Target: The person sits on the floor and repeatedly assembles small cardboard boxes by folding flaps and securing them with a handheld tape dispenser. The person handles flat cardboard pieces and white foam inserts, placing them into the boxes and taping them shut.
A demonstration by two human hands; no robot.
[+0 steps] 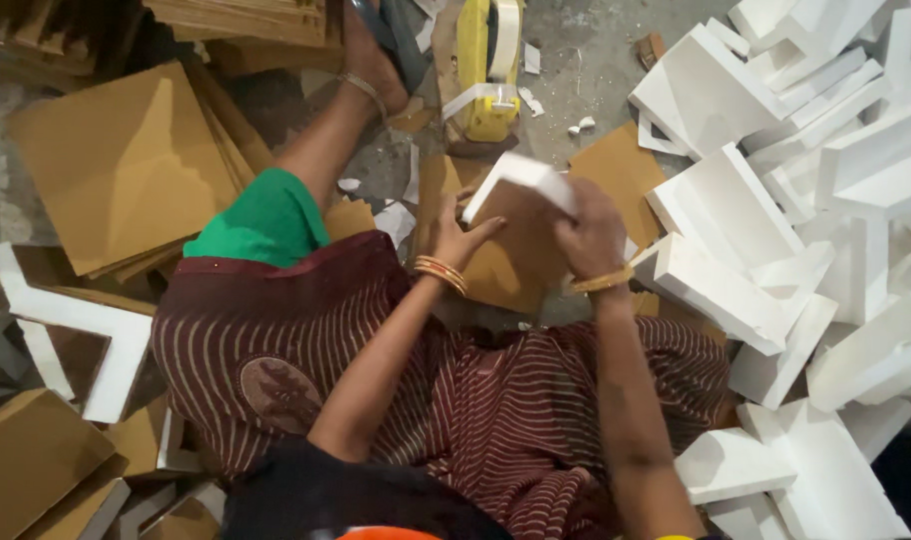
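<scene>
Both hands, left hand (459, 238) and right hand (588, 235), are clamped on a white foam corner (521, 180) over brown card (521, 250); foam pile (806, 230) sits right.

White foam corner piece (521, 178) motion-blurred

The white L-shaped foam corner piece (521, 180) looks matt and smooth. The brown cardboard sheet (516, 255) is dull paperboard. The yellow plastic tape dispenser (486, 70) shines glossily; the grey concrete floor (596, 60) looks rough.
</scene>
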